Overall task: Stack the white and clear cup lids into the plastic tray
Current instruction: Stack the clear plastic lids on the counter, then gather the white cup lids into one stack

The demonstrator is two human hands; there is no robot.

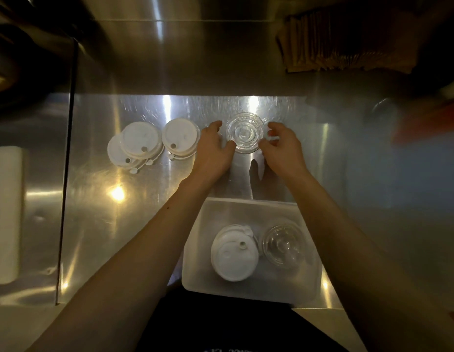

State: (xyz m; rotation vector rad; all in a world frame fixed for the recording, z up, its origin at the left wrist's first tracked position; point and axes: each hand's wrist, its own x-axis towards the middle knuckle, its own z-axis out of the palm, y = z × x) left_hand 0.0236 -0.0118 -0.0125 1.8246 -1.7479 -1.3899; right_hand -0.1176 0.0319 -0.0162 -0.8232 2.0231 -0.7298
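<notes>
A stack of clear lids point(245, 133) sits on the steel counter between my two hands. My left hand point(213, 151) cups its left side, thumb at the near edge and fingers at the far edge. My right hand point(284, 148) curls around its right side. Whether the fingers grip the stack or only touch it, I cannot tell. Two piles of white lids lie further left, one point(137, 146) fanned out and one point(180, 137) neat. The plastic tray point(203, 262) stands near me and holds a white lid stack point(234, 255) and a clear lid stack point(283, 246).
The steel counter point(119, 212) has a raised back wall. Brown paper bags point(335, 47) hang at the upper right. A white block point(6, 212) lies at the left beyond a dark seam. Something blurred and orange point(428, 125) is at the right edge.
</notes>
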